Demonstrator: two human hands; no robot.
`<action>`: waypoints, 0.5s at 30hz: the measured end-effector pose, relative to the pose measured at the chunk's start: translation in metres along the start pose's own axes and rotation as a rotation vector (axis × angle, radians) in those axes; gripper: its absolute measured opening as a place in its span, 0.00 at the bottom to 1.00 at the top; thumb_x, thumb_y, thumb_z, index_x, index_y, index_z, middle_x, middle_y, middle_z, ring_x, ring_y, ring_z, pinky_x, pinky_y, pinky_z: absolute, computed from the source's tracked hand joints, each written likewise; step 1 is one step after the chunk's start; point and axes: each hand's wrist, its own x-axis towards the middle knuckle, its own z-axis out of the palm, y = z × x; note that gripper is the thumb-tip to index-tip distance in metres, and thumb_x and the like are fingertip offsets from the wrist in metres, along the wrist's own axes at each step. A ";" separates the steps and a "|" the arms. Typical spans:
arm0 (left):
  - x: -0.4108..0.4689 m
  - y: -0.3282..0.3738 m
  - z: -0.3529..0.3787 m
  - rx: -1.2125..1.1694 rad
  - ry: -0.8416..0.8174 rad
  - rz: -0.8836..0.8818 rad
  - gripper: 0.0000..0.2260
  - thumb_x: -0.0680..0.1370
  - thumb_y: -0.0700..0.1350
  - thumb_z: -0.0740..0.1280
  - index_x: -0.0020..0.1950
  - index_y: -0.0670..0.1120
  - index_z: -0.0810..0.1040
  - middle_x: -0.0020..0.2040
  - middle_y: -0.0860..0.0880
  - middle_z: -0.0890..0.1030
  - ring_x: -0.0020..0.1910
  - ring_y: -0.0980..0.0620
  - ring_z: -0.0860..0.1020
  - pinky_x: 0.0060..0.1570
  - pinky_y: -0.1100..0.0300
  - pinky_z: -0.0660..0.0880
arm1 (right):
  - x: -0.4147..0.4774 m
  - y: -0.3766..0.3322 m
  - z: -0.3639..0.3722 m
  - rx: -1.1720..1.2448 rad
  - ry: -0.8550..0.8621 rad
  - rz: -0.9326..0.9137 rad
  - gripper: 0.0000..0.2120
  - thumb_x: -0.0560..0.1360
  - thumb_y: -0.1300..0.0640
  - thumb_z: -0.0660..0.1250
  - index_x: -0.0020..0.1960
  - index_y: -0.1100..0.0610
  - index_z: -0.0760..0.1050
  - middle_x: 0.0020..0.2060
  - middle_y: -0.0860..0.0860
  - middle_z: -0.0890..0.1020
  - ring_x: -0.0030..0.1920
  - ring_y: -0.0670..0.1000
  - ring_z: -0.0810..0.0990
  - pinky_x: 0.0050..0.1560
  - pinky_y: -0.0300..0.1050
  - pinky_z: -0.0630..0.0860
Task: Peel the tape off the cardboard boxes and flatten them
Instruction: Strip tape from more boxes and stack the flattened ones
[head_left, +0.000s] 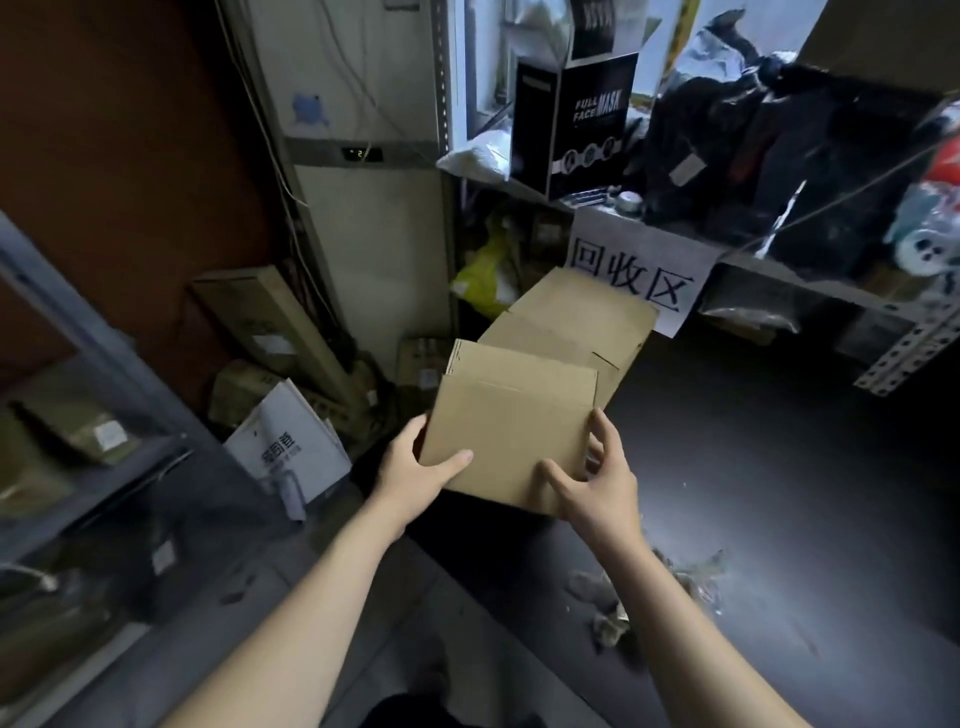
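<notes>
Below the camera both bare forearms reach forward. The left hand (422, 470) grips the near left corner of a flattened cardboard box (514, 421), thumb lying on its top face. The right hand (597, 480) grips the near right corner, thumb on top and fingers along the side edge. Right of that forearm, crumpled scraps (649, 592) lie on the dark tabletop (805, 467). The box is plain brown, held above the table's near edge. Just behind it shows another brown cardboard panel (576, 327), in front of a paper sign (636, 275) hanging from a cluttered shelf (810, 280).
</notes>
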 end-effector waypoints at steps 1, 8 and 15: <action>0.001 -0.005 0.000 -0.006 0.003 -0.016 0.34 0.72 0.51 0.79 0.76 0.52 0.70 0.58 0.58 0.80 0.54 0.61 0.78 0.54 0.60 0.75 | 0.001 0.001 0.004 -0.019 -0.004 0.015 0.43 0.72 0.52 0.79 0.80 0.41 0.59 0.71 0.46 0.76 0.66 0.48 0.78 0.66 0.55 0.78; 0.011 -0.019 0.001 -0.100 0.020 -0.074 0.24 0.74 0.49 0.78 0.68 0.53 0.76 0.56 0.57 0.82 0.52 0.61 0.79 0.53 0.60 0.76 | 0.016 0.005 0.025 -0.183 -0.012 0.062 0.37 0.72 0.49 0.78 0.78 0.46 0.68 0.72 0.49 0.76 0.69 0.52 0.76 0.68 0.53 0.76; 0.022 -0.002 -0.010 -0.094 0.027 0.147 0.26 0.75 0.50 0.76 0.72 0.57 0.75 0.63 0.64 0.75 0.63 0.63 0.74 0.64 0.60 0.71 | 0.025 0.014 0.030 -0.091 -0.039 0.160 0.37 0.74 0.42 0.75 0.79 0.45 0.66 0.73 0.48 0.75 0.68 0.51 0.76 0.67 0.55 0.77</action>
